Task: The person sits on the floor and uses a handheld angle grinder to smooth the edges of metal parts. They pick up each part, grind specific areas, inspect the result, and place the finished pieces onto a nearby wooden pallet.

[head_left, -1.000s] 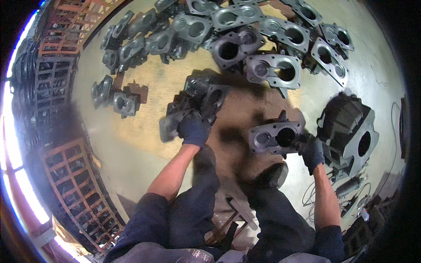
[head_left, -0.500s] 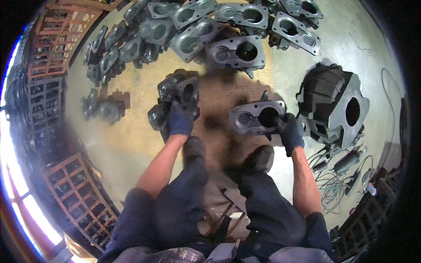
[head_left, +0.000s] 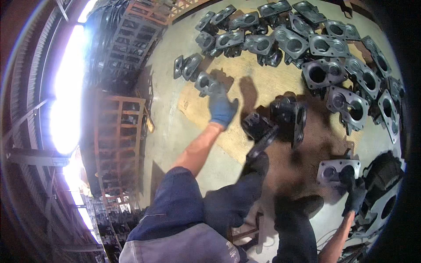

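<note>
My left hand (head_left: 222,107), in a blue glove, reaches out with its thumb apart and holds nothing. Its fingertips are blurred and overlap the edge of a small grey metal housing (head_left: 205,82); contact is unclear. In a dark glove, my right hand (head_left: 356,195) grips the right side of a flanged cast-metal housing (head_left: 329,172), its fingers over the round bore. Between my hands, in front of my shoes, two dark castings lie close together: one with an upright flange (head_left: 300,125) and a smaller tilted one (head_left: 258,127).
Several flanged housings (head_left: 289,41) crowd the far side of a tan mat (head_left: 250,65). A big dark bell-shaped casting (head_left: 383,175) stands beyond my right hand. Slatted crates (head_left: 120,144) line the left, and a low stool frame (head_left: 245,234) shows between my legs.
The view has swung left. My left hand has let go of the dark casting by my shoes and moved left to the small housing. My right hand stays on its housing.
</note>
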A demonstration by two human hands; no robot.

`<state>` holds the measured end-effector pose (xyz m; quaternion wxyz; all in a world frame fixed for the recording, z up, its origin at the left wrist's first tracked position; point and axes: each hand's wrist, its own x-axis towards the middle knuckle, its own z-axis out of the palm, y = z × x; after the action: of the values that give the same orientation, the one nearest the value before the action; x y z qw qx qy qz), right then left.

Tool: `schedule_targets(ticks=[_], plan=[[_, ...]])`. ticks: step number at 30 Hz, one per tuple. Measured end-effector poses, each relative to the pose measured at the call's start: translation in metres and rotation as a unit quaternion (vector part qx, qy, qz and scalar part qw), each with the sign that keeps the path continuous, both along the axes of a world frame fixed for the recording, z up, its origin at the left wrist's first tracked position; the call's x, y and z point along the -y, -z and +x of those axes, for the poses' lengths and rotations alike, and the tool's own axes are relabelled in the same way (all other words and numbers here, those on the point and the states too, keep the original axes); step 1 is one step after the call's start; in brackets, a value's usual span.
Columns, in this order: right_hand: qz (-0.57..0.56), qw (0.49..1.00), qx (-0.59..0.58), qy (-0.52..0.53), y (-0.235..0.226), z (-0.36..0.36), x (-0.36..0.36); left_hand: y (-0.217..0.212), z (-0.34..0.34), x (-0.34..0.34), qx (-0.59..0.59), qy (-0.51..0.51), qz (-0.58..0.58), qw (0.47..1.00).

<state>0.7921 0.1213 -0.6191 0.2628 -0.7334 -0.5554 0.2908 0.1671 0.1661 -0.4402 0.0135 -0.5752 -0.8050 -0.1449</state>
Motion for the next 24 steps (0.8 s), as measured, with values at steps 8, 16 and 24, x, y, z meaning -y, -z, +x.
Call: schedule_targets(ticks=[8,16,24], plan=[[-0.158,0.975,0.085,-0.132,0.002,0.007,0.027,0.13,-0.166,0.003,0.126,-0.281,0.072,0.949],[-0.204,0.979,0.017,0.02,-0.05,-0.052,0.0,0.139,-0.159,-0.038,-0.215,0.031,-0.271,0.938],[-0.191,0.981,0.02,0.017,-0.057,-0.08,-0.006,0.06,-0.026,-0.092,0.018,0.099,-0.242,0.965]])
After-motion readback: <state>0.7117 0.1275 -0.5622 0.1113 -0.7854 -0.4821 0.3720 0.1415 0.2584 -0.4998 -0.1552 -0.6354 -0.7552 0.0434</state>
